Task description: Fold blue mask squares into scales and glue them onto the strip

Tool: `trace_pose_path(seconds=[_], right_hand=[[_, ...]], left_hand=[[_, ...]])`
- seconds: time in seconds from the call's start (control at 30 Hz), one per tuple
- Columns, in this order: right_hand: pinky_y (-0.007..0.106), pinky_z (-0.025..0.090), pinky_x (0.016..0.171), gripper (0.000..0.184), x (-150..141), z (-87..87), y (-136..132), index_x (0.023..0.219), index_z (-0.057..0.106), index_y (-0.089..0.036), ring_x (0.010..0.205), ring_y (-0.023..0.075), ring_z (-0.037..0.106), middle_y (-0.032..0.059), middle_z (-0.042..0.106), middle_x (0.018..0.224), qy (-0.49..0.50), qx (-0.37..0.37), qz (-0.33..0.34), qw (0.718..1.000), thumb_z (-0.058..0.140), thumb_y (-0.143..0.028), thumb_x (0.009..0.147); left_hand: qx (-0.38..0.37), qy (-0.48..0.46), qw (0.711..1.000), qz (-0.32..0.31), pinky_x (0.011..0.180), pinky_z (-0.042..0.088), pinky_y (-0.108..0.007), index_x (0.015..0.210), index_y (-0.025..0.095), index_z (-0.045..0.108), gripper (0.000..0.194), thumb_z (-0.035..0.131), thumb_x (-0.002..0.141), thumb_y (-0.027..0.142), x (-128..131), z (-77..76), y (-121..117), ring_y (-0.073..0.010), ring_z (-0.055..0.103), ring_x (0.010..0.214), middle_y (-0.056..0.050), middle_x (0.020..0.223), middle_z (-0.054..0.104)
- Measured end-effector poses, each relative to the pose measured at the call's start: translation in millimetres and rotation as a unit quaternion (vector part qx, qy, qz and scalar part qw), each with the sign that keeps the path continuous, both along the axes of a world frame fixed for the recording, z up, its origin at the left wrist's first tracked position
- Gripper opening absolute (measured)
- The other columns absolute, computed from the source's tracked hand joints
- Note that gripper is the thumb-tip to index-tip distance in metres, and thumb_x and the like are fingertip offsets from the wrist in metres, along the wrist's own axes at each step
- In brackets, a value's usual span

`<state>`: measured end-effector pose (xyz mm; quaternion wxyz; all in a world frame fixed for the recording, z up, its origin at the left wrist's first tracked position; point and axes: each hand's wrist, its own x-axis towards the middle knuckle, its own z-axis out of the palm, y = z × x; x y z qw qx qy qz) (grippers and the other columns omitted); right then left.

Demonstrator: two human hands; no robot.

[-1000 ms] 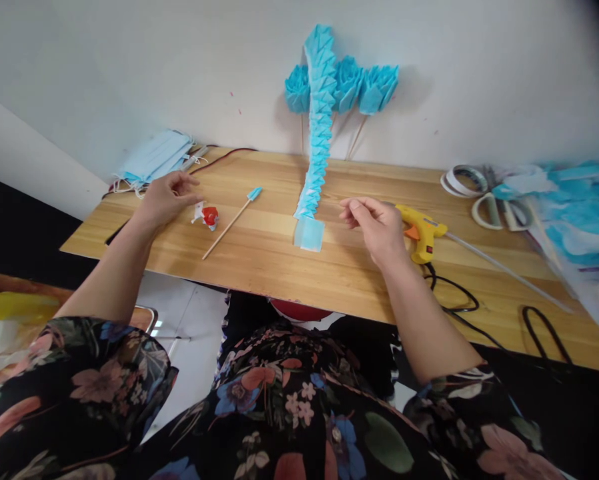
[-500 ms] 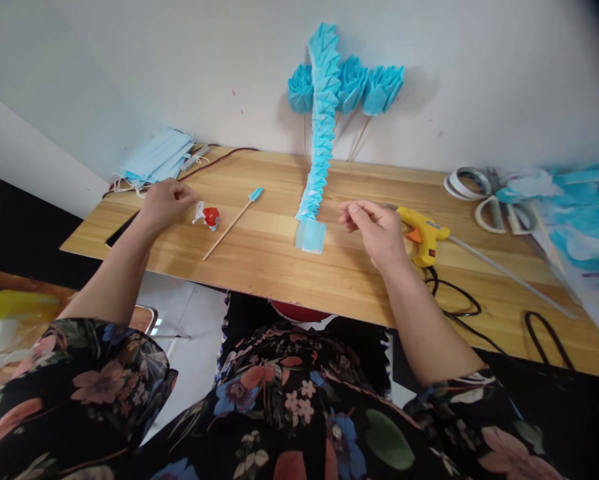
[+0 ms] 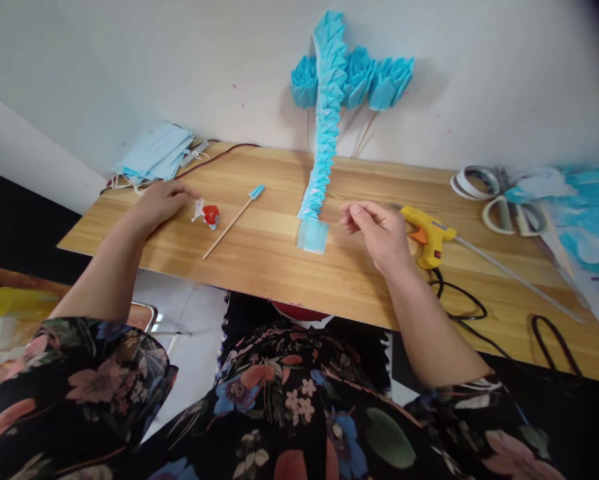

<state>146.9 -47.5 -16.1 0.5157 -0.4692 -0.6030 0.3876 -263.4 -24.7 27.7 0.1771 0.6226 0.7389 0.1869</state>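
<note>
My left hand (image 3: 163,202) lies low over the table at the left with its fingers stretched out, holding nothing. Its fingertips are close to a small red and white crumpled wrapper (image 3: 211,215). A thin wooden stick (image 3: 228,228) with a light-blue tip lies to the wrapper's right. My right hand (image 3: 374,233) has its fingers loosely curled in, and nothing shows in them. It is between a long folded light-blue strip (image 3: 326,127) and a yellow glue gun (image 3: 429,235). The strip's flat lower end (image 3: 313,235) lies on the table, and its upper part stands against the wall.
Several blue flowers on sticks (image 3: 390,83) lean on the wall behind the strip. A stack of face masks (image 3: 159,152) sits at the back left. Tape rolls (image 3: 474,182), scissors (image 3: 499,215), blue scraps (image 3: 592,220) and a black cord (image 3: 462,313) are on the right.
My left hand has lowered slightly towards the table, and its fingers have straightened out from a curl. My right hand keeps nearly the same pose. The view has shifted a little.
</note>
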Motion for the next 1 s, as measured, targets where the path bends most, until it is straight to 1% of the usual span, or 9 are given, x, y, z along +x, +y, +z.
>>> trace_pose_path(seconds=[0.1, 0.17, 0.27, 0.4, 0.63, 0.73, 0.83, 0.93, 1.0], right_hand=[[0.029, 0.055, 0.065, 0.028, -0.3, 1.5, -0.9, 0.094, 0.078, -0.024, 0.065, 0.0122, 0.062, 0.0012, 0.073, 0.077, -0.007, 0.001, -0.001, 1.000, 0.064, -0.047, 0.093], [0.030, 0.056, 0.065, 0.028, -0.4, 2.1, -1.3, 0.094, 0.078, -0.025, 0.064, 0.0125, 0.062, 0.0012, 0.073, 0.077, -0.012, 0.001, -0.002, 1.000, 0.063, -0.048, 0.093], [0.030, 0.056, 0.065, 0.027, -0.5, 2.3, -1.9, 0.093, 0.078, -0.026, 0.064, 0.0129, 0.062, 0.0013, 0.072, 0.077, -0.017, -0.001, -0.001, 1.000, 0.063, -0.048, 0.093], [0.029, 0.055, 0.064, 0.025, -1.2, 3.1, -2.6, 0.092, 0.078, -0.025, 0.064, 0.0124, 0.061, 0.0013, 0.072, 0.077, -0.009, 0.000, 0.002, 1.000, 0.064, -0.046, 0.093], [0.030, 0.055, 0.064, 0.025, -1.7, 4.4, -3.4, 0.092, 0.078, -0.025, 0.063, 0.0122, 0.061, 0.0011, 0.072, 0.076, -0.009, 0.002, -0.005, 1.000, 0.064, -0.046, 0.093], [0.029, 0.055, 0.064, 0.025, -1.0, 2.3, -2.7, 0.093, 0.078, -0.025, 0.063, 0.0119, 0.061, 0.0010, 0.072, 0.077, -0.008, 0.005, 0.001, 1.000, 0.063, -0.044, 0.094], [0.028, 0.055, 0.064, 0.023, -0.4, 0.4, -1.5, 0.093, 0.078, -0.024, 0.063, 0.0114, 0.061, 0.0008, 0.072, 0.077, -0.004, 0.010, 0.001, 1.000, 0.063, -0.042, 0.094], [0.028, 0.054, 0.063, 0.022, -1.7, 3.8, -3.1, 0.094, 0.078, -0.023, 0.063, 0.0110, 0.061, 0.0006, 0.073, 0.076, -0.002, 0.022, -0.007, 1.000, 0.062, -0.038, 0.095], [0.027, 0.055, 0.065, 0.022, -5.2, 11.1, -8.0, 0.095, 0.078, -0.023, 0.064, 0.0113, 0.063, 0.0006, 0.073, 0.077, -0.015, 0.034, -0.006, 0.999, 0.061, -0.035, 0.095]], left_hand=[[-0.043, 0.057, 0.997, 0.040, 0.076, 0.046, -0.033, 0.096, 0.015, 0.076, 0.037, 0.046, 0.076, 0.020, 1.8, 1.1, 3.3, -0.0217, 0.059, 0.076, -0.004, 0.076, 0.067], [-0.068, 0.081, 0.993, 0.048, 0.070, 0.045, -0.032, 0.093, 0.016, 0.077, 0.035, 0.046, 0.076, 0.019, 4.0, 1.6, 5.2, -0.0208, 0.057, 0.067, -0.002, 0.067, 0.063], [-0.085, 0.104, 0.990, 0.034, 0.068, 0.045, -0.031, 0.087, 0.017, 0.077, 0.031, 0.048, 0.075, 0.019, 5.4, -0.9, 7.7, -0.0217, 0.058, 0.067, -0.003, 0.066, 0.064], [-0.089, 0.124, 0.988, 0.025, 0.069, 0.044, -0.032, 0.085, 0.018, 0.076, 0.029, 0.049, 0.074, 0.016, 1.4, -11.3, 9.8, -0.0224, 0.060, 0.070, -0.003, 0.066, 0.066], [-0.047, 0.127, 0.990, 0.029, 0.070, 0.042, -0.031, 0.106, 0.016, 0.073, 0.037, 0.043, 0.084, 0.020, 0.6, -21.7, 0.8, -0.0202, 0.055, 0.066, -0.004, 0.074, 0.066], [-0.039, 0.061, 0.997, 0.027, 0.064, 0.039, -0.029, 0.113, 0.016, 0.068, 0.037, 0.044, 0.085, 0.019, 1.4, -24.0, -2.5, -0.0179, 0.053, 0.060, -0.001, 0.069, 0.060], [-0.020, -0.026, 0.998, 0.047, 0.058, 0.037, -0.027, 0.105, 0.016, 0.066, 0.031, 0.046, 0.081, 0.014, 2.5, -22.8, -5.1, -0.0149, 0.049, 0.053, 0.003, 0.061, 0.055], [0.088, -0.100, 0.985, 0.108, 0.055, 0.033, -0.025, 0.085, 0.017, 0.063, 0.019, 0.049, 0.077, 0.007, 10.5, -8.5, -12.4, -0.0116, 0.044, 0.051, 0.006, 0.054, 0.051], [0.160, -0.237, 0.950, 0.121, 0.050, 0.027, -0.025, 0.080, 0.019, 0.061, 0.019, 0.050, 0.077, 0.004, 23.5, 8.6, -21.8, -0.0100, 0.037, 0.046, 0.007, 0.049, 0.047]])
